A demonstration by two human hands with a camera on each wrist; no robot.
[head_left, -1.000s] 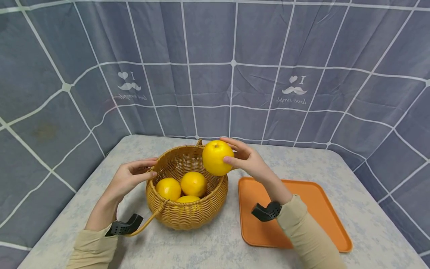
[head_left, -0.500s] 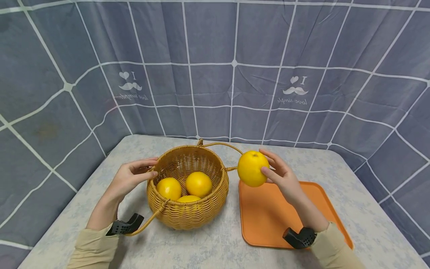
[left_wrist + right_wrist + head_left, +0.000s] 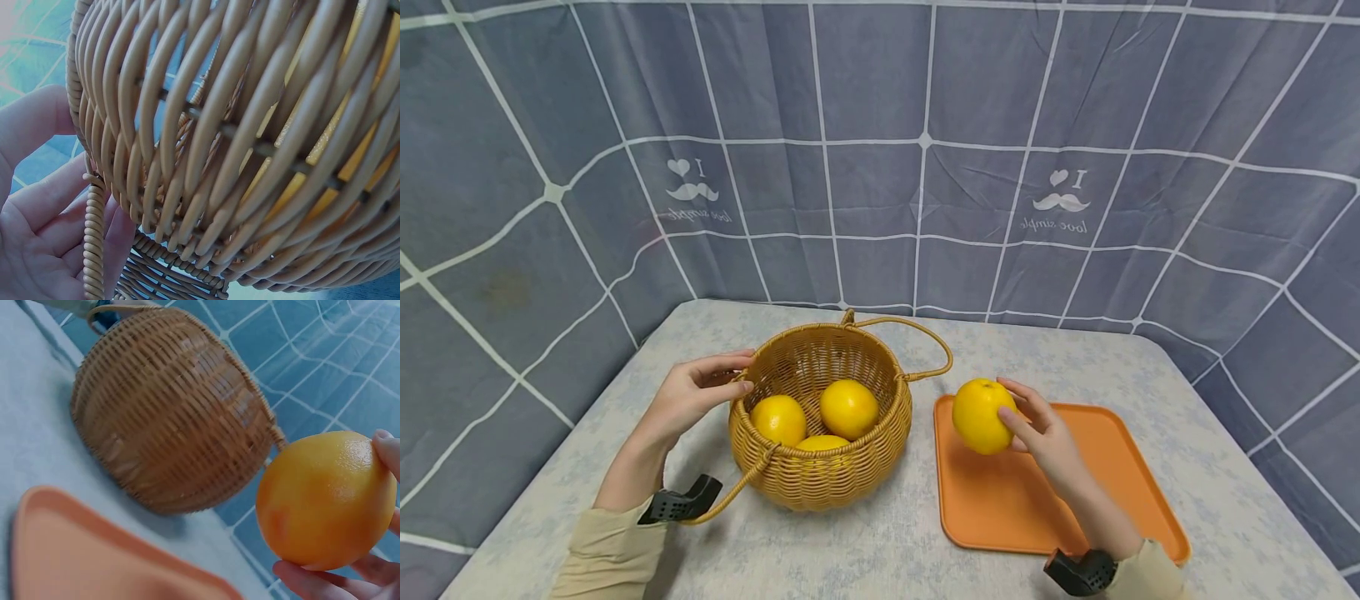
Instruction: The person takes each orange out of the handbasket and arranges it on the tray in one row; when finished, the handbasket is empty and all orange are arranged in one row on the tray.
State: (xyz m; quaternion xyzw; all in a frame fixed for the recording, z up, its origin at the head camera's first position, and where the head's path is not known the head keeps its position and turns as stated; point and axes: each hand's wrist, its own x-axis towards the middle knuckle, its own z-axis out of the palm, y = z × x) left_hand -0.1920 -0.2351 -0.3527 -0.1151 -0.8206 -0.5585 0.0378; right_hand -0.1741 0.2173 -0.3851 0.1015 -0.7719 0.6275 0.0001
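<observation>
My right hand [image 3: 1047,435] holds a yellow-orange orange [image 3: 981,417] between thumb and fingers, in the air over the left part of the orange tray [image 3: 1000,508]. In the right wrist view this orange [image 3: 325,500] shows thumb and fingertips around its far side. My left hand [image 3: 691,398] grips the left rim of a round wicker basket [image 3: 820,487], thumb at the rim, beside one handle [image 3: 94,237]. Inside the basket lie three similar fruits: a left orange [image 3: 778,421], a right orange [image 3: 848,408] and a front orange [image 3: 822,443], partly hidden by the rim.
The basket's other handle [image 3: 950,358] sticks out at its right, towards the tray. A pale mottled table [image 3: 895,550] bears everything. Behind and at both sides hangs a blue-grey checked cloth [image 3: 872,192].
My right hand has carried the orange from above the basket's right rim, right and down, to over the tray. The right orange in the basket has shifted slightly rightward. My left hand stays put.
</observation>
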